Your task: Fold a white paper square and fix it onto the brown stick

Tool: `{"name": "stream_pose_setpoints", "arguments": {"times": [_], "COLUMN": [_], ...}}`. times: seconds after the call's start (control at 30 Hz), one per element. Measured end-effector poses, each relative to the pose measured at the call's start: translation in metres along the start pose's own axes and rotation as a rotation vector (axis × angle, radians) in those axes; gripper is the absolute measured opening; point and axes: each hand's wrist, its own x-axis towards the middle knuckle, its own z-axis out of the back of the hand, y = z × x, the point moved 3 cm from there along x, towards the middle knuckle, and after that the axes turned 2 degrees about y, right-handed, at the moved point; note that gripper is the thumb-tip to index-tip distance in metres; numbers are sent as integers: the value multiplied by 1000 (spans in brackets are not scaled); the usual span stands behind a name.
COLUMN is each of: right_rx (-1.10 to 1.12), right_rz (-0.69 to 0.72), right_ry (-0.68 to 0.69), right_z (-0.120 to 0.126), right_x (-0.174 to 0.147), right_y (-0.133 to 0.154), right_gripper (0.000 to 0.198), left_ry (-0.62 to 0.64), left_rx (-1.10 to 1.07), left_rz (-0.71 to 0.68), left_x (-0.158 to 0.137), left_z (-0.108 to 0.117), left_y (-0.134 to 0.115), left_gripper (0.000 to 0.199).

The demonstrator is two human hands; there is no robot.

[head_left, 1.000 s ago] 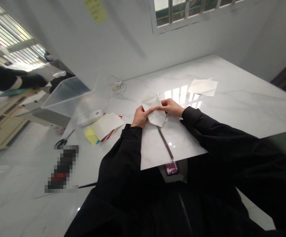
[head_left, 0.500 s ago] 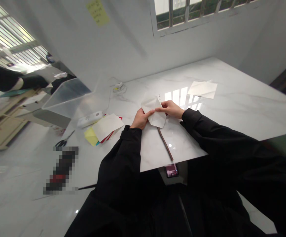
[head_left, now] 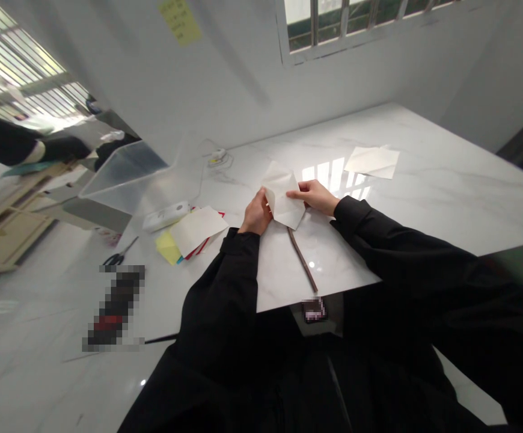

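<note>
Between my hands is a creased, partly folded sheet of off-white paper (head_left: 284,191), held just above the marble-patterned table. My left hand (head_left: 256,211) grips its left edge, with the fingers partly hidden behind it. On the other side my right hand (head_left: 316,197) pinches the right edge, thumb on the front face. A thin brown stick (head_left: 303,263) lies on the table below the paper, its upper end near or under the paper's lower corner. Another off-white sheet (head_left: 372,162) lies farther off to the right.
Left of my hands lie stacked coloured papers (head_left: 198,231), a white power strip (head_left: 168,216) and black-handled scissors (head_left: 116,258). A clear plastic bin (head_left: 121,177) stands at the far left, near another person's dark sleeve (head_left: 4,141). A cable (head_left: 219,157) rests by the wall.
My left thumb has moved off the front of the paper toward its left edge. The paper has opened slightly and its top edge now stands higher. My right hand stays on the right edge.
</note>
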Motion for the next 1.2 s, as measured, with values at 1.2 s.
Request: {"name": "stream_pose_setpoints", "arguments": {"times": [1.2], "right_rx": [-52], "right_rz": [39], "right_ry": [70], "right_z": [-2], "right_x": [-1], "right_y": [1], "right_gripper": [36], "left_ry": [26], "left_rx": [153], "left_rz": [-68], "left_x": [-2], "left_z": [1], "left_y": [1], "left_gripper": [52]}}
